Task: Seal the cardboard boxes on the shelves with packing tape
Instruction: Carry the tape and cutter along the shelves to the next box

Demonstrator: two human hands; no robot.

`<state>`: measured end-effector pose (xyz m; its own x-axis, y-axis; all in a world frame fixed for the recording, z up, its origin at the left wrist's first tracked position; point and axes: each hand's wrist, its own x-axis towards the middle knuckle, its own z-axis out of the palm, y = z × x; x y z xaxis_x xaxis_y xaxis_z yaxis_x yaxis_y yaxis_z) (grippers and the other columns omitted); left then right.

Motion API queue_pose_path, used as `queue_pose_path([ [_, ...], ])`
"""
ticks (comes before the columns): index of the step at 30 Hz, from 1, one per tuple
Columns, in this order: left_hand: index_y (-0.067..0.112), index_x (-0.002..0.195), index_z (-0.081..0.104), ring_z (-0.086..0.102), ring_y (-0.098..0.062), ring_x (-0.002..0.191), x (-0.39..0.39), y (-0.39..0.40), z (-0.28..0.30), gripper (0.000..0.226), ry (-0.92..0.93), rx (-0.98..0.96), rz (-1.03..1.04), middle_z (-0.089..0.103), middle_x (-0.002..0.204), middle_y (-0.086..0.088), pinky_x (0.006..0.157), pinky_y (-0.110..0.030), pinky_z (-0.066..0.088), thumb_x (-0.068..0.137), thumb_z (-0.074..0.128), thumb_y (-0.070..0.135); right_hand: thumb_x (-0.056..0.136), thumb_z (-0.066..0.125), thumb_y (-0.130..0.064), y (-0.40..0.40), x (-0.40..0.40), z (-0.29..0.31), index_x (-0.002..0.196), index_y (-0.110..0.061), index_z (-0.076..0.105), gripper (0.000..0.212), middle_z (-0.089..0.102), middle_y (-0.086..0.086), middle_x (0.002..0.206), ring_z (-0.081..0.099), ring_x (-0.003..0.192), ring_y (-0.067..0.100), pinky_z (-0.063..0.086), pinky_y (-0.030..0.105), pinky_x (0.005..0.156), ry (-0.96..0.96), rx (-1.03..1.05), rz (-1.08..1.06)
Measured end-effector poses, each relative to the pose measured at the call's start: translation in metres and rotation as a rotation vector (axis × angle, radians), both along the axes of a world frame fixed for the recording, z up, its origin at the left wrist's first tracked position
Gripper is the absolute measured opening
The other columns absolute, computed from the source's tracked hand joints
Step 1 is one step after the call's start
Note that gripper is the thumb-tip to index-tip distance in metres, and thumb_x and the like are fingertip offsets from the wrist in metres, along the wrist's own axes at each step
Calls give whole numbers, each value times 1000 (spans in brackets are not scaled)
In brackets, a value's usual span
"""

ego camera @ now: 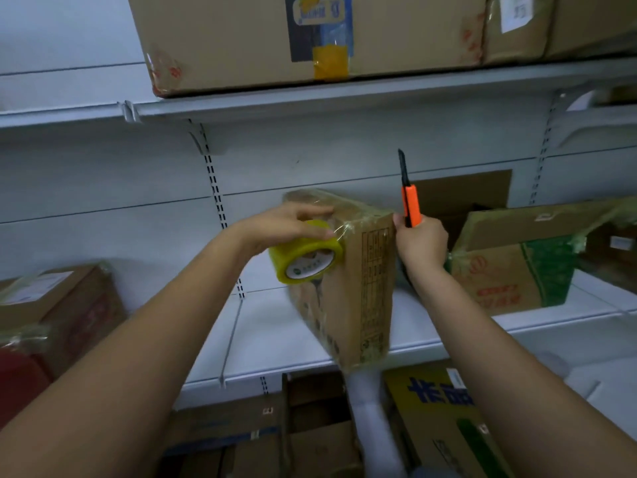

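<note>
A narrow cardboard box (365,288) stands on end, tilted, at the front of the middle white shelf (275,339), with clear tape across its top corner. My left hand (286,225) grips a yellowish roll of packing tape (306,257) against the box's left face, and a strip of tape runs from the roll onto the box's top edge. My right hand (422,243) is at the box's upper right edge. It holds an orange utility knife (410,201) upright with its dark blade pointing up.
A taped box with green print (517,267) lies right of the standing one, with an open box (465,198) behind it. A labelled box (58,305) sits at the left. Large boxes (310,39) fill the upper shelf. Several open boxes (310,426) stand below.
</note>
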<state>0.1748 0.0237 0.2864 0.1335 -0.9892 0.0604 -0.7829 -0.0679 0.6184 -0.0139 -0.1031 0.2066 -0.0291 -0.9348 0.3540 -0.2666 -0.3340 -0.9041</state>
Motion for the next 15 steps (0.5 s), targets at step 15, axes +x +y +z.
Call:
queue_pose_path([
  [15,13,83,58,54,-17,71,-66,-65,-66,43,48,-175,284,57,73,3,59,-30,38,85,70,54,88,64,-48,-47,11,31,90,-7,64,41,68,12,85,64,71,27,49,35,60,181,37,66],
])
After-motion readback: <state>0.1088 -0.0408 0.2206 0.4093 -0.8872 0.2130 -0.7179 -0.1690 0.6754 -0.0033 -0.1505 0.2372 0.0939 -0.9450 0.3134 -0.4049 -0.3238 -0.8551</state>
